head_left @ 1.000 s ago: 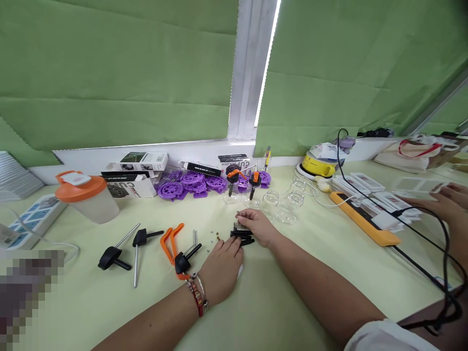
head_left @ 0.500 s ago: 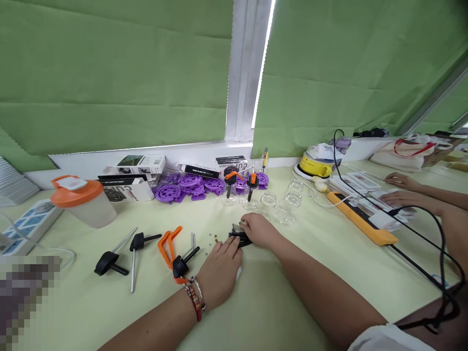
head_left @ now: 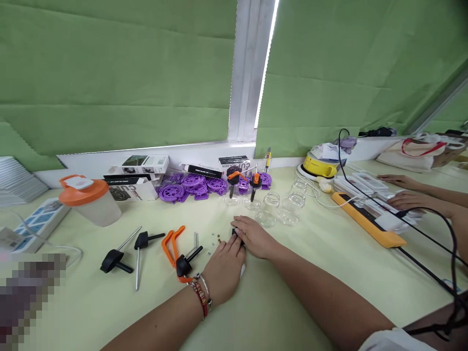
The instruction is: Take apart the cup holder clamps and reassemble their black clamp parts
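Observation:
Both hands meet over a small cluster of black plastic parts [head_left: 234, 232], mostly covered now. My left hand [head_left: 224, 268] lies over its near side, fingers stretched out side by side, bracelets at the wrist. My right hand [head_left: 254, 237] curls round the far and right side, its fingertips touching the parts. A small whitish thing [head_left: 243, 269] shows at my left palm's edge; its kind is unclear. Tiny screws and nuts [head_left: 219, 238] lie left of my fingers. Nearby are thin metal pins [head_left: 196, 240], a grinder crank [head_left: 184, 264] with a black knob and orange clips [head_left: 173, 246].
Two more cranks [head_left: 116, 261] lie at left, below an orange-lidded shaker [head_left: 91, 201]. Purple plastic parts [head_left: 193, 184], boxes [head_left: 131, 189] and glass jars [head_left: 268, 207] line the back. At right are an orange-edged power strip [head_left: 369, 222] and another person's hands [head_left: 404, 201].
My right hand has shifted left and down over the springs, which showed before and are now hidden. Less of the black parts shows. The view has swung slightly left.

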Demonstrator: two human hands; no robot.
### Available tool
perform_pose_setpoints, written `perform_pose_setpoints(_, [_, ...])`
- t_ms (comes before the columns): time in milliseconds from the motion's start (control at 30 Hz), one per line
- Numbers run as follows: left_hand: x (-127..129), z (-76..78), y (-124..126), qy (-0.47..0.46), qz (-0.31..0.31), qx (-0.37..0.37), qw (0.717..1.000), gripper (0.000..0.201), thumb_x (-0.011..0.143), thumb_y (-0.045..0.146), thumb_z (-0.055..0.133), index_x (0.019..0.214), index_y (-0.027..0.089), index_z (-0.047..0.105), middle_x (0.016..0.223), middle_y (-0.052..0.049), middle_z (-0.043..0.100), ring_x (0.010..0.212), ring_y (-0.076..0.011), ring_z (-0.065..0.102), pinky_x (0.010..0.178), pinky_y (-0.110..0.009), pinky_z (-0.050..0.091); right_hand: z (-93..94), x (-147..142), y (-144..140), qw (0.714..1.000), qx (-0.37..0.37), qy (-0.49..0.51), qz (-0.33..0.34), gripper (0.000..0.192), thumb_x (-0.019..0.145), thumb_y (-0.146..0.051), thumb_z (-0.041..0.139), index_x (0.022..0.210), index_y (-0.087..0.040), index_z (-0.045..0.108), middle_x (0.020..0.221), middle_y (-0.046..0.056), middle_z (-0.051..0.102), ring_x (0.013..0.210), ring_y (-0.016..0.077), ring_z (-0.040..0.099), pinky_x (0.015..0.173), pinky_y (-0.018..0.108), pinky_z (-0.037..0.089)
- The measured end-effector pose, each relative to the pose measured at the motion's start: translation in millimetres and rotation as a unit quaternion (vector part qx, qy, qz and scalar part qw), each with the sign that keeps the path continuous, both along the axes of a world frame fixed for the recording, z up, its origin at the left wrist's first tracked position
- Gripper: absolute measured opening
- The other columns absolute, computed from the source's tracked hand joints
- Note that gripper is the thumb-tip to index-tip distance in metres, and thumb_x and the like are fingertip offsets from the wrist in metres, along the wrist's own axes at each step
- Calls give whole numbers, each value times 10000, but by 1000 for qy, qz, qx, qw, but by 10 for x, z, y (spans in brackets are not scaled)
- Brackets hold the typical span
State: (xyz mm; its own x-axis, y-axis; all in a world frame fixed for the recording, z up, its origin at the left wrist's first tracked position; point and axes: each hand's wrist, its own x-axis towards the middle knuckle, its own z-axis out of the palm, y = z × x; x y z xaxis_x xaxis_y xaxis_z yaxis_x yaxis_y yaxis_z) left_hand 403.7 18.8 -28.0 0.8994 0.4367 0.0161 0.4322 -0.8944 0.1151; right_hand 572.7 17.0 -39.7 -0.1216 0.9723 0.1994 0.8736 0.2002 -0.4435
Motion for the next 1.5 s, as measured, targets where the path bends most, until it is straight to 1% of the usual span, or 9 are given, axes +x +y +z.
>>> perform_pose_setpoints(267, [-18,54,-28,14,10,-17,1000,481,885,179,328,1353,72,353,1461,-193,291,1360,-275,244,1073,-443,257,-30,-53,10,1000,8,-7,-26,460,953,-355,260,1214,-148,576,1358,122,477,1296,248,368,1060,430,294])
perform_pose_setpoints(400, [-86,179,-92,7,-1,-3,1000,439,869,140,333,1296,74,416,1406,-181,392,1330,-259,307,1082,-443,222,-31,-113,-6,998,1,-55,-29,464,950,-357,270,1291,-143,500,1423,132,384,1322,267,322,1054,443,278])
perform_pose_setpoints(533, [-241,433,-80,15,-20,8,1000,270,789,65,409,963,153,594,1010,-100,636,998,-226,565,1002,-430,314,-37,-151,-23,995,-10,-100,-18,482,949,-378,256,1332,-161,452,1452,119,338,1347,285,265,1061,463,242])
perform_pose_setpoints(733, [-696,719,170,62,141,39,987,211,760,54,391,756,158,575,768,-90,615,716,-240,590,664,-364,440,-33,-70,63,995,-23,-101,-7,480,948,-358,239,1352,-185,433,1466,81,318,1356,274,248,1085,462,201])
perform_pose_setpoints(900, [-953,620,159,101,251,-6,963,286,879,363,331,891,162,535,731,-91,624,634,-256,612,525,-320,416,-37,3,155,995,-33,-90,0,491,945,-368,245,1365,-179,417,1458,77,332,1353,265,260,1092,453,201])
perform_pose_setpoints(1133, [-936,517,93,71,271,-41,959,209,851,352,367,896,185,484,723,-64,617,659,-232,618,541,-295,414,-49,18,142,996,-18,-85,1,506,946,-385,237,1378,-174,395,1447,66,356,1355,256,259,1101,452,186])
perform_pose_setpoints(1267, [-969,554,81,67,253,-52,964,171,821,327,397,879,191,485,752,-59,606,691,-237,607,548,-301,413,57,-45,60,997,46,-70,3,478,944,-357,252,1338,-175,451,1401,69,431,1320,247,325,1098,465,173])
perform_pose_setpoints(1400, [-1018,599,18,52,214,-89,971,127,776,252,429,879,200,483,788,-51,599,705,-226,597,569,-298,412,262,-297,-136,994,96,-9,56,383,929,-328,334,1167,-198,604,1186,87,620,1105,237,513,999,425,305])
perform_pose_setpoints(1500, [-1052,582,-13,-3,199,-154,968,206,765,220,445,969,206,469,842,-43,608,735,-208,594,583,-279,415,377,-551,-290,991,21,32,130,289,893,-335,427,952,-215,684,860,71,696,852,211,583,808,355,400])
